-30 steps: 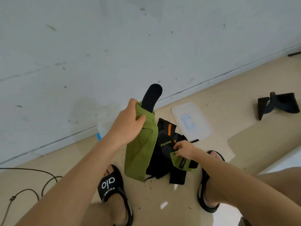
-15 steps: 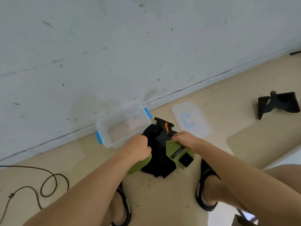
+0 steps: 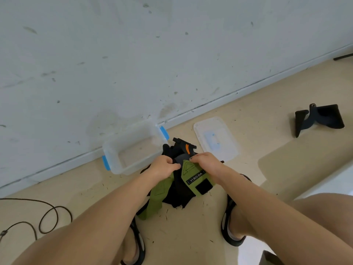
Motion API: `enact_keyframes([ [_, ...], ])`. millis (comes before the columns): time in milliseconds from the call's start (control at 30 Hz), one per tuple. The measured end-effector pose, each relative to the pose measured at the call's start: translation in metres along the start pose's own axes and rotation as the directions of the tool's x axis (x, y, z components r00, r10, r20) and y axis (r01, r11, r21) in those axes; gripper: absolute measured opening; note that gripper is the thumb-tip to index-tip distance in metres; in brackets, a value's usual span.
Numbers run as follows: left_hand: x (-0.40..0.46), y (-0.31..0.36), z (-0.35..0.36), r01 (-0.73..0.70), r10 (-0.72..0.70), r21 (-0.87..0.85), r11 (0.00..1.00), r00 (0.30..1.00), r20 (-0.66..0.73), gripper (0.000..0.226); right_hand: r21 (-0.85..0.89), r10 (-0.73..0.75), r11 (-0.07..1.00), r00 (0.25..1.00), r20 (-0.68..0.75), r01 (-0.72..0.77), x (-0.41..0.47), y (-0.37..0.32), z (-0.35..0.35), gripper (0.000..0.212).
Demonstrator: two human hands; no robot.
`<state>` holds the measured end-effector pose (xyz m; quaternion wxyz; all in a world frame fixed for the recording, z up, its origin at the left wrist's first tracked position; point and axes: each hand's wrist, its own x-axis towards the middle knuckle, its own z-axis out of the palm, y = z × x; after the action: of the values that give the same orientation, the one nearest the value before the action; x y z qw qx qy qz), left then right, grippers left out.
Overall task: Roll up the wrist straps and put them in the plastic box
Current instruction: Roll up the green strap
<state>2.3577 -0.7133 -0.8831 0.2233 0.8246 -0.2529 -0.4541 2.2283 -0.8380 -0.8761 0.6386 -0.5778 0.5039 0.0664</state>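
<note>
The fingertips of both hands are tucked into the fabric and hard to make out, and the forearms hide part of the green strap [image 3: 193, 176], whose far end folds under the left hand [image 3: 164, 166]; the black straps [image 3: 178, 194] beneath it form one dark heap with no clear edges; the sandals [image 3: 232, 226] are partly covered by the legs. The left hand's fingers curl and pinch the green strap's top edge; the right hand [image 3: 205, 162] pinches the same edge just beside it. The strap lies on the floor [image 3: 181, 236] between the feet, its long axis running toward the person, label end nearest. The open box [image 3: 131, 150] stands against the wall [image 3: 152, 54], just left of the heap; its lid [image 3: 215, 139] lies right; another black strap [image 3: 321, 118] sits well apart, and a cable [image 3: 44, 217] loops at left.
</note>
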Motion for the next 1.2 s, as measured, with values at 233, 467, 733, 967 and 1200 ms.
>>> enact_keyframes([
  [233,0.004,0.003,0.008,-0.011,0.012,0.035,0.999,0.999,-0.042,0.044,-0.237,-0.024,0.971,0.998,-0.062,0.009,-0.001,-0.007,0.004,0.028],
  [467,0.004,0.010,0.009,-0.083,0.083,0.001,0.997,0.996,-0.019,0.042,-0.513,-0.085,0.858,0.993,-0.088,0.028,0.000,-0.009,-0.002,0.027],
  [733,0.003,0.010,0.015,-0.076,0.079,0.078,0.994,0.996,-0.032,0.033,-0.612,-0.227,0.789,0.951,-0.209,0.054,-0.003,0.010,0.018,0.041],
  [967,0.010,0.018,0.024,-0.069,0.068,-0.009,0.998,0.993,-0.093,0.039,-0.562,-0.108,0.827,0.980,-0.168,-0.005,-0.001,-0.026,0.000,0.028],
  [1200,0.008,-0.005,0.023,0.015,0.027,0.195,0.981,0.977,-0.211,0.031,-0.457,-0.095,0.888,0.994,-0.053,0.061,-0.003,-0.067,-0.018,0.034],
])
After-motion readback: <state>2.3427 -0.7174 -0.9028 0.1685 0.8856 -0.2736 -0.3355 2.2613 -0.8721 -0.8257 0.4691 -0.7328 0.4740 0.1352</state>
